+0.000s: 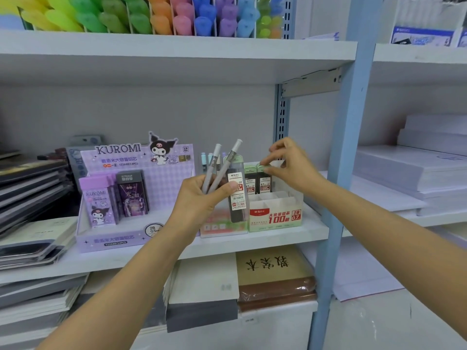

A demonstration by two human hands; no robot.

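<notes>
Left hand (203, 200) grips 2 grey tubes (226, 164), jutting above fist; right hand (290, 168) pinches lead case (264, 184) top.

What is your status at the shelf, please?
Left hand grips two grey tubes and a lead case. Right hand pinches a green-topped case in the display box. Nothing in the way.

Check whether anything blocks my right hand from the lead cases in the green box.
Nothing visible. The right hand pinches the green top of a lead case in the box; the left hand holds pens aside.
</notes>
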